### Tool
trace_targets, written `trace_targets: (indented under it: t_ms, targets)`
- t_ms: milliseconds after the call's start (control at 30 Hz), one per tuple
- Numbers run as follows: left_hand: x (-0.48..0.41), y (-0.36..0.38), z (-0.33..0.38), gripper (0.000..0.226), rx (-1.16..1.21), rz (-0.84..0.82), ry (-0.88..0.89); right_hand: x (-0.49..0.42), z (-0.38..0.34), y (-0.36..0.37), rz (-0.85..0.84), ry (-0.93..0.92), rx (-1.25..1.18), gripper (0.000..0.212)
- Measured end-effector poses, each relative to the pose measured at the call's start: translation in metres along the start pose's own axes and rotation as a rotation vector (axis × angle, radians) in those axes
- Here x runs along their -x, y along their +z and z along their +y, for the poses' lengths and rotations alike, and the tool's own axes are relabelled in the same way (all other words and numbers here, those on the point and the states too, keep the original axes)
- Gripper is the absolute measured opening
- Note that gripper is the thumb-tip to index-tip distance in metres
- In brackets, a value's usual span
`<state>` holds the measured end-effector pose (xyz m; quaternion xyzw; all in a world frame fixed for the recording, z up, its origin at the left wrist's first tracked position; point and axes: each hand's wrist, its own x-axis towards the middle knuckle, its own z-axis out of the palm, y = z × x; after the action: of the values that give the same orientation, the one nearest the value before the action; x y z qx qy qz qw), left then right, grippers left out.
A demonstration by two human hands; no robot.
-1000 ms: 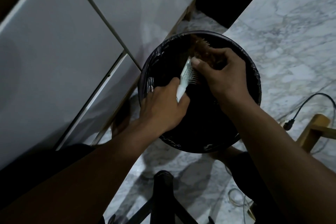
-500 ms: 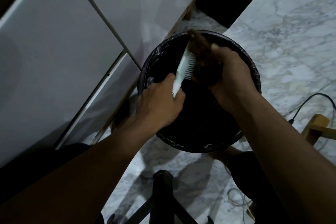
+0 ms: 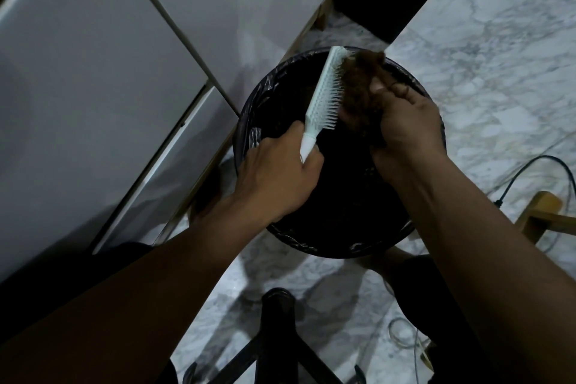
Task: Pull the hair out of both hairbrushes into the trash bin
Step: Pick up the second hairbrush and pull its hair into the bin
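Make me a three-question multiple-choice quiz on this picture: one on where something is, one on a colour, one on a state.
1. The hairbrush is held over:
A. the trash bin
B. a sink
C. a drawer

2. The clump of hair is:
A. grey
B. brown
C. blond

3. The left hand is:
A. open flat
B. closed round the brush handle
C. resting on the floor

Answers:
1 A, black-lined bin lies under the brush.
2 B, reddish brown beside pale bristles.
3 B, fingers wrap the handle; the right hand grips the hair.
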<state>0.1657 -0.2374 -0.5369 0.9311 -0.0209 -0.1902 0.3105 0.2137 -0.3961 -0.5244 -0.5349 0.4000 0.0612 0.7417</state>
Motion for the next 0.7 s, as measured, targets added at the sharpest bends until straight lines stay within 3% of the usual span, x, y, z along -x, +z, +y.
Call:
trace_targets:
  t_ms: [133,233,333,500,700]
  targets:
    - [-0.001,-0.001,-0.001,0.022,0.007,0.019,-0.021,-0.004,0.0,0.002,-0.091,0.133,-0.154,0.042]
    - [0.001,-0.002,-0.002,0.018,-0.05,0.017,0.019,-0.002,-0.008,0.004,-0.158,0.037,0.005,0.044]
    - [0.004,-0.001,0.002,0.025,-0.116,0.011,0.053,0.003,-0.009,0.005,-0.176,-0.063,0.143,0.065]
    - [0.007,0.001,0.006,0.028,-0.177,0.012,0.096,0.009,-0.001,0.005,-0.018,-0.291,0.294,0.029]
    - [0.005,0.002,0.004,0.029,-0.032,0.003,0.123,0.0,0.0,0.001,0.042,-0.399,0.305,0.03]
